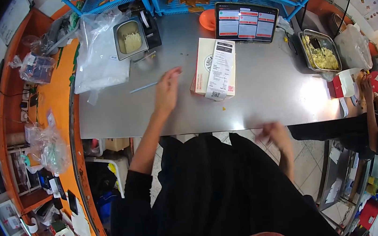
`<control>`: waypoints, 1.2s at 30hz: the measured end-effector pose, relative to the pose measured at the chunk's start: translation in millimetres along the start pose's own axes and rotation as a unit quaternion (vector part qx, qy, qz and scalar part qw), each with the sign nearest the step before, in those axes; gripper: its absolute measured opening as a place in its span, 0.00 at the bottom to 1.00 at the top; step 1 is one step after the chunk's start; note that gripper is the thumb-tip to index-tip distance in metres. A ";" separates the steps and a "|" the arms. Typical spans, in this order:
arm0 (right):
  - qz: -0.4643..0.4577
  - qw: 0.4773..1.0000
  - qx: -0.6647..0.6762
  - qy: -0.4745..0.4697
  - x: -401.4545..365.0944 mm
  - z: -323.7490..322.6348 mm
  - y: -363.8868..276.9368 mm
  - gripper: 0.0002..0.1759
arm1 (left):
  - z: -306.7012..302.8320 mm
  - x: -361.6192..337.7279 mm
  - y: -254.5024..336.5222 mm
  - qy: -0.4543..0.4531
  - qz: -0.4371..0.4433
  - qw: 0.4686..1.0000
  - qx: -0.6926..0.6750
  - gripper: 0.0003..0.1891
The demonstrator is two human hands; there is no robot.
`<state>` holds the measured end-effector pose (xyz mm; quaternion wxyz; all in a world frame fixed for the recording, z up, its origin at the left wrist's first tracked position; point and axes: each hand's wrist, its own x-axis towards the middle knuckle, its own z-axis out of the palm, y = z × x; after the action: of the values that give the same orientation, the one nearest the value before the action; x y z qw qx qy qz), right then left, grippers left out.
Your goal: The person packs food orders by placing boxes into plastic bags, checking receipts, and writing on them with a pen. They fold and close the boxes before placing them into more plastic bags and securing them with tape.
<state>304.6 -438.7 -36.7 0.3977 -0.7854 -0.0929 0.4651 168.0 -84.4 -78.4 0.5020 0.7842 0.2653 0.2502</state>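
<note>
My left hand point(167, 90) is over the steel table, left of a cream and red box point(201, 69), not touching it; its fingers are apart and hold nothing. A long printed receipt point(221, 69) lies on top of the box. Beyond my left hand's wrist side, a thin blue stick point(143, 87) rests on the metal. My right hand point(273, 135) is blurred by motion, just off the table's front edge; what its fingers do is unclear.
A tablet point(246, 22) and a red-orange bowl point(207, 20) stand behind the box. Metal tub point(130, 39) and plastic bags point(100, 65) are at left. A food container point(320, 52) is at right, near a co-worker's hands point(367, 85). Blue racks point(194, 3) line the back.
</note>
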 end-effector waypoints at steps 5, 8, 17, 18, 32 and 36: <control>-0.143 0.960 0.240 0.036 87.6 59.7 -90.1 0.39 | 51.5 38.4 39.5 -0.197 -0.061 0.969 -0.132 0.37; -0.184 0.930 0.313 0.065 110.9 122.1 -84.0 0.45 | 35.5 42.7 55.1 -0.183 0.044 0.975 0.115 0.42; -0.348 0.823 0.252 0.370 49.6 106.7 -156.0 0.41 | -180.4 125.5 -61.9 0.308 0.063 0.946 0.078 0.10; -0.378 0.810 0.218 0.392 40.1 112.8 -173.5 0.41 | -203.2 126.9 -78.4 0.359 0.082 0.907 0.202 0.09; -0.709 0.683 -0.147 -0.091 126.3 310.4 -387.1 0.28 | -389.2 105.6 34.5 -0.313 0.146 0.938 -0.008 0.26; -0.655 0.744 -0.118 0.053 39.7 284.6 -373.1 0.11 | -409.7 80.0 19.3 -0.298 0.064 0.931 -0.202 0.31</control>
<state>181.1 -16.4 131.2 0.5126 -0.5954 -0.6178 0.0327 -40.0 230.3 101.4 0.6883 0.7204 -0.0037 0.0850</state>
